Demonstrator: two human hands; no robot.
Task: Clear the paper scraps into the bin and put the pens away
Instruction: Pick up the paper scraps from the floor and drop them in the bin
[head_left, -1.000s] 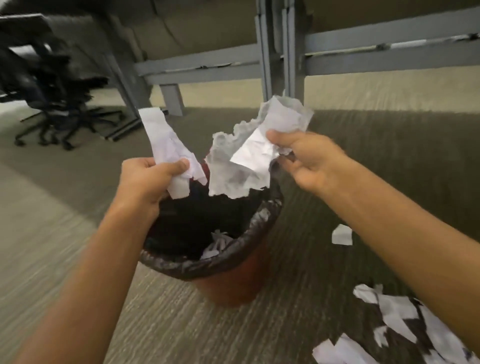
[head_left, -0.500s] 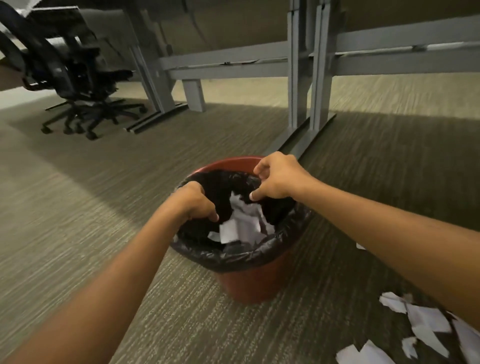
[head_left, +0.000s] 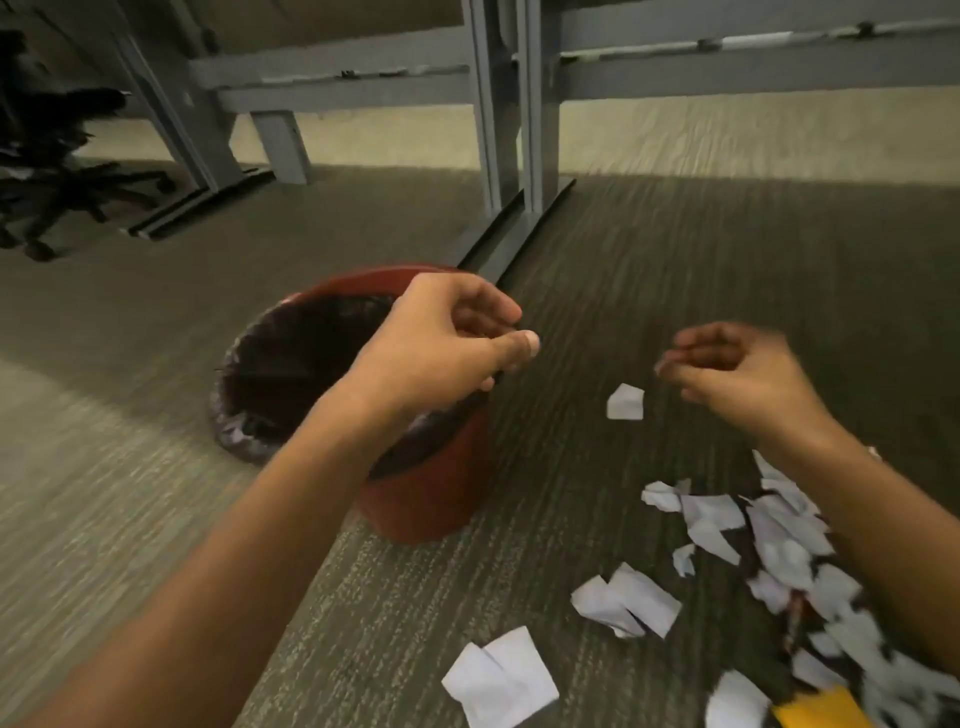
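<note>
On the grey carpet (head_left: 156, 493), both hands are swinging right, away from the red bin (head_left: 431, 499): left hand (head_left: 441, 348) loosely curled, empty, over its rim; right hand (head_left: 737, 374) curled empty above the scattered paper scraps (head_left: 769, 535) lying near right.

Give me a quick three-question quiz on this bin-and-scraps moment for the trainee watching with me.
1. True or false: the red bin has a dark liner.
2. Which side of the bin holds the scrap pile: A) the left, B) the right, C) behind it?
3. What lies alone on the carpet just below the right hand?

Key
1. True.
2. B, the right. The left hand is above the bin's rim, and neither hand holds paper.
3. A single small white scrap.
</note>
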